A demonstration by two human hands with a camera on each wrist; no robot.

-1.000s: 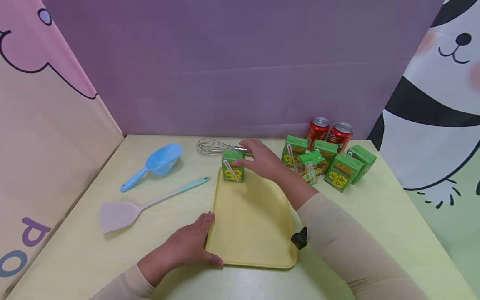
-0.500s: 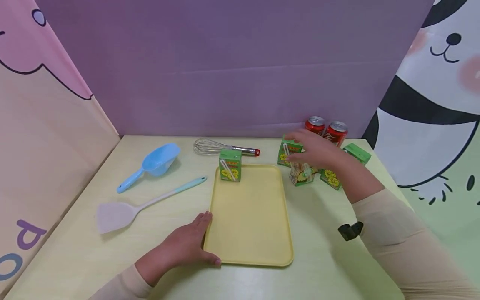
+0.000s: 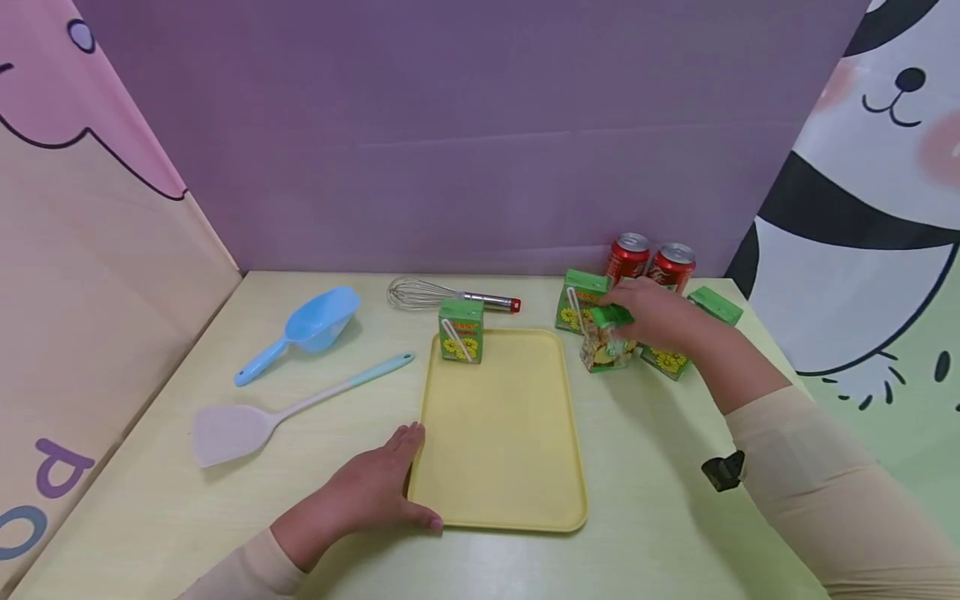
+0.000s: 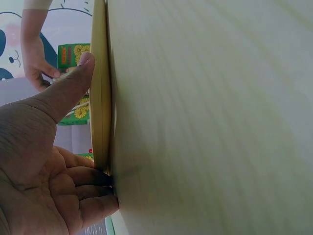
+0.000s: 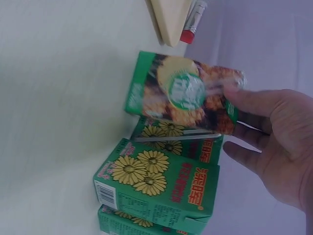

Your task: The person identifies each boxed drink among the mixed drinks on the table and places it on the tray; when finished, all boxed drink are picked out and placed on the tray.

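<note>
My right hand pinches the upper end of a drink carton with a brown picture on its side. In the right wrist view the thumb lies on that carton's printed face, and the other fingers are partly hidden behind it. Green drink cartons with yellow flowers stand close by. At the near left corner of a yellow tray, my left hand rests with thumb and fingers spread along two edges. One green drink carton with a straw stands at the tray's far left corner.
Two red cans stand at the back right behind the cartons. A whisk lies beyond the tray. On the left lie a blue scoop and a spatula. A purple backdrop rises behind the table.
My right hand has let go of the carton on the tray, moved right to the group of cartons, and taken hold of the brown-pictured one. The left hand stays at the tray corner.
</note>
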